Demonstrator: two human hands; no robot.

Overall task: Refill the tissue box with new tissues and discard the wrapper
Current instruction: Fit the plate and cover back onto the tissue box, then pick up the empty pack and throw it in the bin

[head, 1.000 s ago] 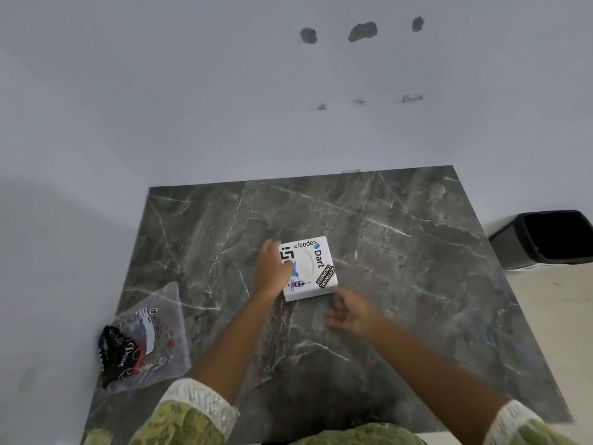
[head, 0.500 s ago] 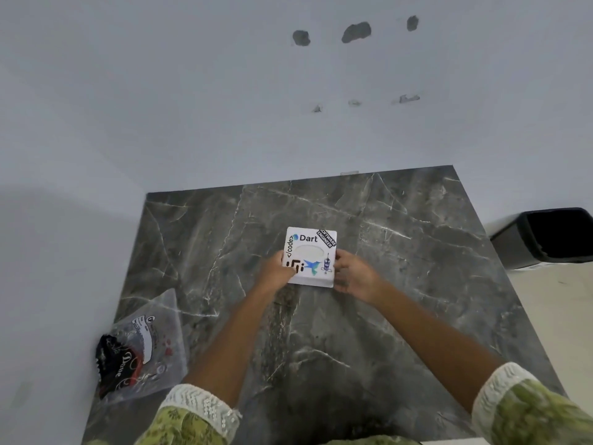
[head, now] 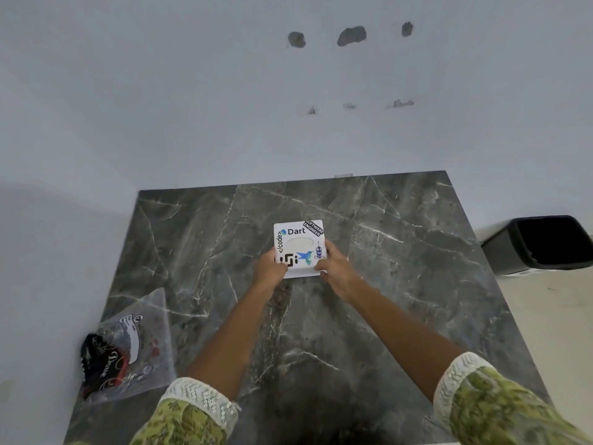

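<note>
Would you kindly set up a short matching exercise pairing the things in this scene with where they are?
Things:
1. tissue box
2. wrapper
3. bin
4. wall holes

Places:
A. on the floor, right of the table
B. high above the table
C. table's near left corner
D. between both hands, mid-table

Pairs: 1-D, 2-C, 3-A, 4-B

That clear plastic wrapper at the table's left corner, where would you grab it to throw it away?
Probably the wrapper's dark bunched end at its near-left, coming from above: that crumpled part stands up from the table and gives fingers something to pinch, while the clear part lies flat. Both hands are on the tissue box.
</note>
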